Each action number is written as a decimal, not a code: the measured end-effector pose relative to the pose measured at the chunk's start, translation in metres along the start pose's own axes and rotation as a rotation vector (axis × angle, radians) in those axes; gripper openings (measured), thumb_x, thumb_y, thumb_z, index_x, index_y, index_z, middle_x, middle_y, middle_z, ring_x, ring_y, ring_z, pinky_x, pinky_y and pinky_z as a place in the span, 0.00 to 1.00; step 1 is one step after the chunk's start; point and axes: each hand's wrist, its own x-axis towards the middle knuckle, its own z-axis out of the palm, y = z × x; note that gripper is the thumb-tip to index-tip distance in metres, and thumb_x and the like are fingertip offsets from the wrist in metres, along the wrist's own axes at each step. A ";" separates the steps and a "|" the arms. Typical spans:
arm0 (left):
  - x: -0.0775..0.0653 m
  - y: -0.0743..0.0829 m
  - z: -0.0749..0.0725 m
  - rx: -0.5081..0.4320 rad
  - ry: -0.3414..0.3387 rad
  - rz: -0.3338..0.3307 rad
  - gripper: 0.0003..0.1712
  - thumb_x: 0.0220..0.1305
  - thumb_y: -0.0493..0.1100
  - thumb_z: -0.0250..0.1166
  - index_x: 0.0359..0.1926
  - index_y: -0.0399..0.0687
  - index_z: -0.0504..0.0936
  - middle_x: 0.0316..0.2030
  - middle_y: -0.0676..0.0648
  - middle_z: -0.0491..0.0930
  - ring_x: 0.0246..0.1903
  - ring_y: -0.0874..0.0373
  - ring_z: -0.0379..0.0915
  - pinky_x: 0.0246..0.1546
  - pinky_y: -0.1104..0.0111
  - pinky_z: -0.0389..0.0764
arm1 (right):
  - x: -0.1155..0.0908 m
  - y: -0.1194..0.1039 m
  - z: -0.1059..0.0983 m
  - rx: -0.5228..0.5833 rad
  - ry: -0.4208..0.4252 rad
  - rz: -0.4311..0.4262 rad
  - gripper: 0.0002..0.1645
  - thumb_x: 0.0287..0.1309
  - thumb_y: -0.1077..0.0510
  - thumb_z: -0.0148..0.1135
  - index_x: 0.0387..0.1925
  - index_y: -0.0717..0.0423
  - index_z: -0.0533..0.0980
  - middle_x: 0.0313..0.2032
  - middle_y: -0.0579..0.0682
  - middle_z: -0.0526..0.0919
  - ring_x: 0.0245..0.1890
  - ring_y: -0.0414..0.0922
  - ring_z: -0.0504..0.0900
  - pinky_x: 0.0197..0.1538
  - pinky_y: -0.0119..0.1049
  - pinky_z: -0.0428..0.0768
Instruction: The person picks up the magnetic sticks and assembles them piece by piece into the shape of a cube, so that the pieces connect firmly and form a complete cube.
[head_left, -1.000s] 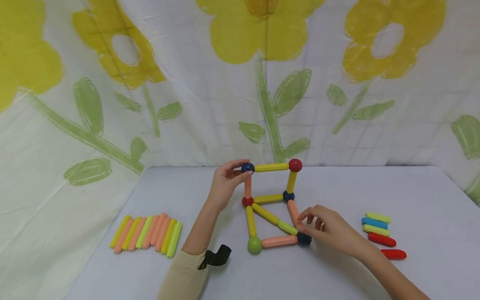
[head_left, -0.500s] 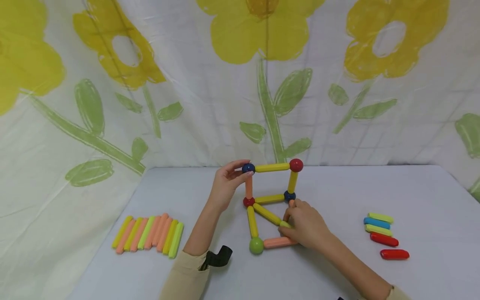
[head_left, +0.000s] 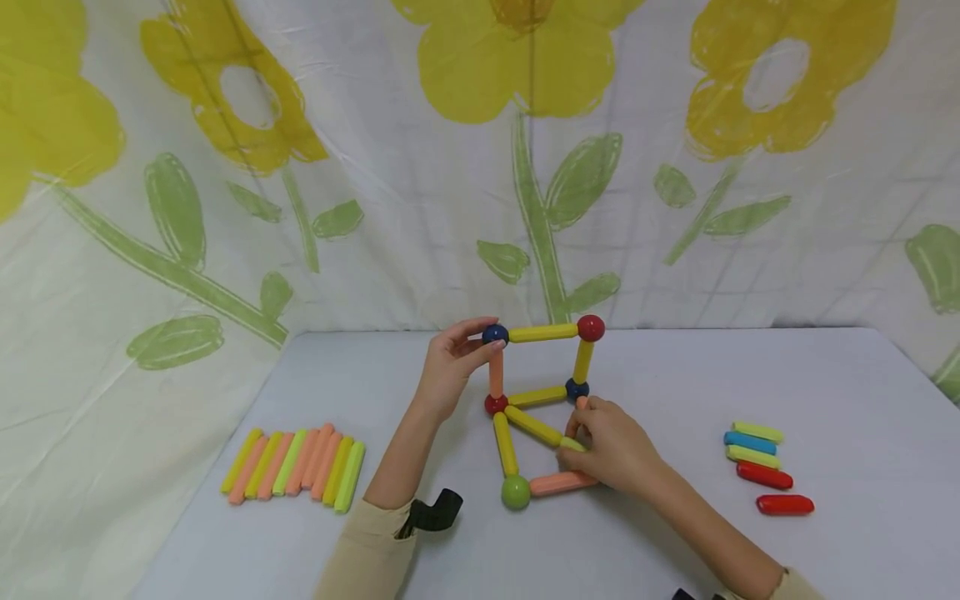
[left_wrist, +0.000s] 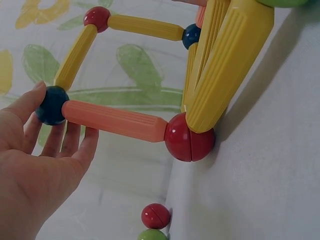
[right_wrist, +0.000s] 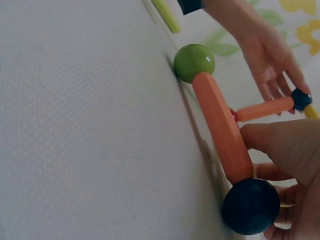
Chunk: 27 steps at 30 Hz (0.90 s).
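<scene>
A frame of magnetic building rods and balls stands on the table, partly raised. My left hand (head_left: 450, 367) pinches the blue ball (head_left: 495, 335) at its upper left corner, atop an upright orange rod (left_wrist: 117, 121). A yellow rod (head_left: 543, 333) runs from there to a red ball (head_left: 591, 327). On the near right side my right hand (head_left: 611, 446) curls its fingers around the orange side rod (head_left: 582, 402), hiding most of it, with the thumb by the lime rod (head_left: 573, 444). The dark blue corner ball (right_wrist: 251, 206) shows just below that hand. A green ball (head_left: 516, 492) marks the near left corner.
Several yellow, orange and lime rods (head_left: 292, 467) lie in a row at the left. At the right are short lime, blue and red rods (head_left: 763, 475). Loose red (left_wrist: 156, 216) and green (left_wrist: 152, 235) balls appear in the left wrist view. A flowered cloth (head_left: 420, 250) hangs behind.
My right hand has moved left and forward from beside the near right corner onto the orange side rod, covering the dark blue corner ball in the head view. The left hand keeps its hold.
</scene>
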 end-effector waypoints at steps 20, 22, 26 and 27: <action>-0.002 0.002 -0.002 0.010 0.001 -0.018 0.22 0.69 0.28 0.69 0.63 0.32 0.81 0.55 0.44 0.82 0.44 0.61 0.84 0.57 0.68 0.84 | 0.022 0.034 -0.018 0.315 0.107 0.183 0.27 0.66 0.53 0.73 0.55 0.68 0.74 0.48 0.64 0.78 0.40 0.52 0.76 0.39 0.38 0.77; -0.003 0.003 -0.003 0.023 -0.007 -0.019 0.23 0.68 0.28 0.69 0.63 0.33 0.81 0.56 0.43 0.82 0.45 0.60 0.84 0.57 0.69 0.84 | 0.031 0.043 -0.017 0.372 0.049 0.191 0.31 0.67 0.52 0.72 0.61 0.68 0.73 0.54 0.65 0.79 0.40 0.51 0.77 0.39 0.36 0.78; -0.003 0.005 -0.005 0.061 -0.040 -0.011 0.24 0.67 0.28 0.70 0.64 0.33 0.81 0.59 0.41 0.81 0.50 0.54 0.82 0.53 0.70 0.85 | 0.046 0.054 -0.013 0.403 -0.051 0.111 0.29 0.68 0.54 0.70 0.64 0.67 0.76 0.55 0.63 0.82 0.37 0.47 0.78 0.36 0.35 0.79; -0.004 0.005 -0.005 0.069 -0.051 -0.008 0.25 0.67 0.27 0.70 0.64 0.32 0.80 0.60 0.40 0.81 0.51 0.52 0.81 0.52 0.71 0.85 | 0.049 0.055 -0.013 0.402 -0.060 0.094 0.27 0.69 0.55 0.70 0.62 0.66 0.77 0.53 0.63 0.83 0.37 0.47 0.79 0.36 0.35 0.79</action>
